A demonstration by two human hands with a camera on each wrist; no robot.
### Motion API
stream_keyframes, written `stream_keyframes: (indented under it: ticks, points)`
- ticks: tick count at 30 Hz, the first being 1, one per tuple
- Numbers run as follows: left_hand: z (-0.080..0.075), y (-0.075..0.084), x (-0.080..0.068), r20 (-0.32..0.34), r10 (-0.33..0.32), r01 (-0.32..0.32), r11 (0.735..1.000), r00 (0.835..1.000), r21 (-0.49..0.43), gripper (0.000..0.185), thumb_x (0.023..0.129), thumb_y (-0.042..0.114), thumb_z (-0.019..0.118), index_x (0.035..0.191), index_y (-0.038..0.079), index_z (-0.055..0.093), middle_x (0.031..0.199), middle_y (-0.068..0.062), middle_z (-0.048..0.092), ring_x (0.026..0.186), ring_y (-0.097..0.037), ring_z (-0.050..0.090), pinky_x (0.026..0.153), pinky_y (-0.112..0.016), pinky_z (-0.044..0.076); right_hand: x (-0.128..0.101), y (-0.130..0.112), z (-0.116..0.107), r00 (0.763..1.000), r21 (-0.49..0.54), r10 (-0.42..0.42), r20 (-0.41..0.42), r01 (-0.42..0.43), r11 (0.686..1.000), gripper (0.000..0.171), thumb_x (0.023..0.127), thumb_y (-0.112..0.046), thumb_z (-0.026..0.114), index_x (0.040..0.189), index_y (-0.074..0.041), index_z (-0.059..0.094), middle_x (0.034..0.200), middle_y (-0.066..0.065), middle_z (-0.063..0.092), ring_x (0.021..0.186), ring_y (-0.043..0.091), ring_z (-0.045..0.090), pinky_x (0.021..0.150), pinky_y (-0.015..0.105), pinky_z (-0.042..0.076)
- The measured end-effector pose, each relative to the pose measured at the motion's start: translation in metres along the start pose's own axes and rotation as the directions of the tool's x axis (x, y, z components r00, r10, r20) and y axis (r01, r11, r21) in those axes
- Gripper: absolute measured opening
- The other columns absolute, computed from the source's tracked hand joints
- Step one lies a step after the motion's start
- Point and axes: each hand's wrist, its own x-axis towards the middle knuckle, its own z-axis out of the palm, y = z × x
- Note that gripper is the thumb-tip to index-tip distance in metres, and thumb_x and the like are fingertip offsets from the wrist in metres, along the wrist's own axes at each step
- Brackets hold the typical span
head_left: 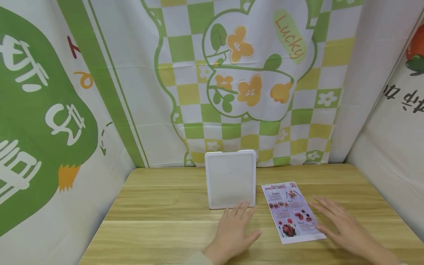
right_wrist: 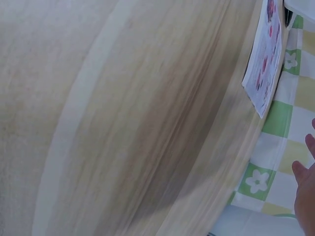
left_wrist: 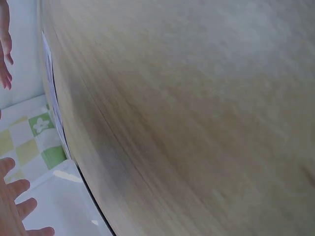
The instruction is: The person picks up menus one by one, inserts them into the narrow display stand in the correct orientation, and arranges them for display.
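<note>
Left hand (head_left: 234, 233), spread, partly hiding white board (head_left: 230, 180); right hand (head_left: 342, 224), fingers extended, overlapping menu (head_left: 291, 213), contact unclear

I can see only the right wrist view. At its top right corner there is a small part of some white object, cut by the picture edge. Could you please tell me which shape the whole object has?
Observer: In the head view it is a white, plastic-looking rectangular board with rounded corners.
Operator: Thank you. My view does not show the bare left hand. Where is it, please?
Observer: It is in front of the board, and its fingertips overlap the lower edge in the head view; I cannot tell whether they touch.
Operator: And the white printed paper sheet with red pictures, which heading does it have?
Observer: The words SPECIAL MENU are readable at its top.
</note>
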Motion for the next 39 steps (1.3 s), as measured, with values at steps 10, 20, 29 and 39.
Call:
stream_keyframes:
  ticks: [10, 20, 29, 39]
  points:
    - [0.005, 0.012, 0.008, 0.033, 0.092, -0.092, 0.996, 0.995, 0.019, 0.065, 0.097, 0.058, 0.051, 0.151, 0.025, 0.040, 0.156, 0.000, 0.038, 0.142, -0.024, 0.035, 0.110, -0.051, 0.034, -0.009, 0.011, 0.007, 0.997, 0.011, -0.080, -0.018, 0.080, 0.997, 0.071, 0.074, -0.028, 0.085, 0.138, -0.013, 0.058, 0.144, 0.011, 0.051, 0.141, 0.004, 0.027, 0.113, 0.013, 0.007]
    - [0.014, 0.021, 0.021, 0.093, 0.099, -0.098, 0.995, 0.991, -0.019, 0.066, 0.097, 0.062, 0.046, 0.153, 0.029, 0.034, 0.156, 0.002, 0.036, 0.143, -0.022, 0.034, 0.111, -0.049, 0.034, -0.017, 0.021, 0.013, 0.999, 0.052, -0.029, 0.026, 0.028, 0.998, 0.073, 0.072, -0.032, 0.086, 0.138, -0.014, 0.059, 0.150, 0.000, 0.045, 0.140, -0.005, 0.020, 0.108, 0.008, 0.005]
    - [0.018, 0.024, 0.031, 0.143, 0.105, -0.104, 0.994, 0.984, -0.012, 0.066, 0.095, 0.064, 0.047, 0.152, 0.030, 0.038, 0.157, 0.005, 0.035, 0.143, -0.020, 0.033, 0.112, -0.047, 0.033, -0.018, 0.026, 0.018, 0.996, 0.122, 0.042, 0.073, -0.051, 0.991, 0.069, 0.075, -0.031, 0.085, 0.137, -0.016, 0.059, 0.144, 0.009, 0.051, 0.137, -0.004, 0.023, 0.116, 0.037, 0.022]
    - [0.023, 0.034, 0.046, 0.186, 0.077, -0.071, 0.997, 0.980, -0.037, 0.070, 0.092, 0.067, 0.051, 0.151, 0.032, 0.039, 0.158, 0.005, 0.033, 0.143, -0.020, 0.033, 0.113, -0.044, 0.031, -0.016, 0.025, 0.024, 0.990, 0.117, 0.089, 0.107, -0.101, 0.988, 0.070, 0.073, -0.031, 0.086, 0.136, -0.017, 0.060, 0.138, 0.007, 0.056, 0.122, 0.028, 0.050, 0.107, 0.026, 0.032]
